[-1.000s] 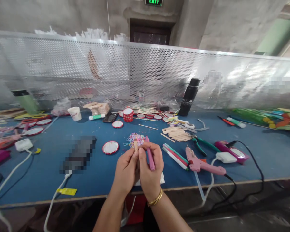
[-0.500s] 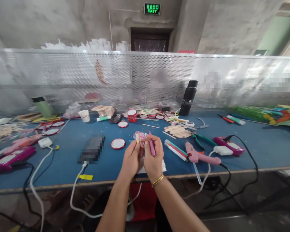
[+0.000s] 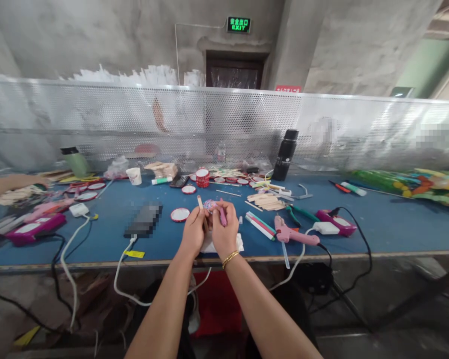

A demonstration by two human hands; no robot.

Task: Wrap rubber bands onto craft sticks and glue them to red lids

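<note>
My left hand (image 3: 192, 233) is closed on a flat wooden craft stick (image 3: 199, 201), whose top end points up above the thumb. Close beside it, my right hand (image 3: 226, 228) grips a pinkish-purple pen-like stick (image 3: 223, 216), probably a marker. The fingertips of both hands almost meet, and what lies between them is partly hidden. Just beyond the fingers sits a heap of small multicoloured rubber bands (image 3: 209, 204). Under my hands lies a white tissue (image 3: 208, 244). To the right are several capped markers (image 3: 260, 227) and a pink glue gun (image 3: 297, 236).
A phone (image 3: 144, 221) on a white cable lies left, near a round red-rimmed disc (image 3: 180, 215). Craft sticks (image 3: 267, 201), green-handled pliers (image 3: 303, 213) and a black bottle (image 3: 285, 155) stand or lie right. Another person's arm (image 3: 11, 185) reaches in from the left. A perforated metal screen (image 3: 243, 129) borders the back.
The view has shifted slightly. Both hands keep hold of their things; the wooden stick now leans left and shows more length. Another person's arm has come in at the left.
</note>
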